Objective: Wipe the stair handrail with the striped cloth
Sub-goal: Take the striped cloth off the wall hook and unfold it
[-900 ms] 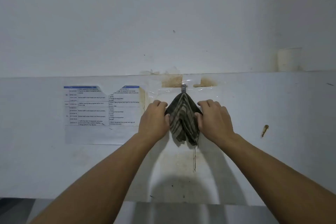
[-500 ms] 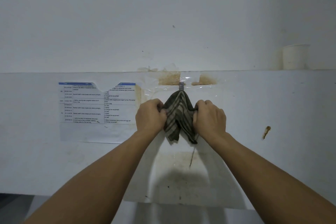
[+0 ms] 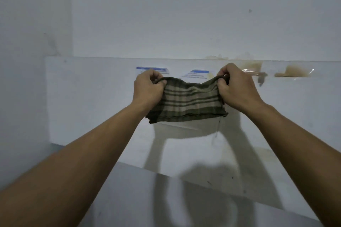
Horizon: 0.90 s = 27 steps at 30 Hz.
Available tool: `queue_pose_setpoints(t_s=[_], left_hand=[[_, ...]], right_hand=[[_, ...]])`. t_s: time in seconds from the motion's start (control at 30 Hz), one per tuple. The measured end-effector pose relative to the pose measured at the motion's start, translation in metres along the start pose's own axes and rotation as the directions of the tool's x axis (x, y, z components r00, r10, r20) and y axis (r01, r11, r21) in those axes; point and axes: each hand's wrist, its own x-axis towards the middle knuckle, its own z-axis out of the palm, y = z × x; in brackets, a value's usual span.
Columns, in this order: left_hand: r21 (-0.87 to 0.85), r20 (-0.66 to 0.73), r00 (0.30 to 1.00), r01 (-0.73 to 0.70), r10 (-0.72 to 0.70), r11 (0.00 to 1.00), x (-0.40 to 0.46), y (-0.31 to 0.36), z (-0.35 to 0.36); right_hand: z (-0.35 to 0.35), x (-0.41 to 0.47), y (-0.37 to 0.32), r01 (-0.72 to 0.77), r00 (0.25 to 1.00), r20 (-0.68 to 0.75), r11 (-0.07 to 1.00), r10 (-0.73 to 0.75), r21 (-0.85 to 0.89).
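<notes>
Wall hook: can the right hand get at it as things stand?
Probably yes. The hook sits bare on the wall panel just right of the right hand, with nothing between. But that hand is pinching the striped cloth, shared with the left hand.

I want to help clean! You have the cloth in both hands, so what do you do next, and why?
Probably turn away and carry the cloth toward the stairs. The left hand and right hand hold it stretched out, clear of the hook, and no handrail is in view here, so nothing can be wiped yet.
</notes>
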Motion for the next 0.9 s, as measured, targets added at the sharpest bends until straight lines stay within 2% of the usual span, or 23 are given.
queue_pose_setpoints(t_s=[0.23, 0.4, 0.5, 0.6, 0.77, 0.9], left_hand=[[0.168, -0.153, 0.979, 0.162, -0.137, 0.972, -0.014, -0.077, -0.171], [0.265, -0.376, 0.899, 0.337, -0.225, 0.904, -0.05, -0.114, -0.31], [0.313, -0.538, 0.811, 0.446, -0.23, 0.839, -0.083, -0.125, -0.392], [0.33, -0.679, 0.698, 0.568, -0.229, 0.754, -0.124, -0.127, -0.464], [0.338, -0.843, 0.516, 0.727, -0.151, 0.597, -0.203, -0.107, -0.552], [0.26, -0.936, 0.341, 0.836, -0.086, 0.482, -0.271, -0.074, -0.589]], right_hand=[[0.133, -0.008, -0.115, 0.104, 0.961, 0.237, 0.98, -0.143, 0.171], [0.23, -0.035, -0.225, 0.187, 0.846, 0.4, 0.899, -0.353, 0.397], [0.282, -0.059, -0.298, 0.222, 0.739, 0.45, 0.812, -0.502, 0.54], [0.326, -0.091, -0.376, 0.254, 0.617, 0.438, 0.692, -0.654, 0.675], [0.372, -0.153, -0.494, 0.221, 0.418, 0.328, 0.445, -0.847, 0.868], [0.379, -0.207, -0.574, 0.085, 0.262, 0.186, 0.215, -0.947, 0.973]])
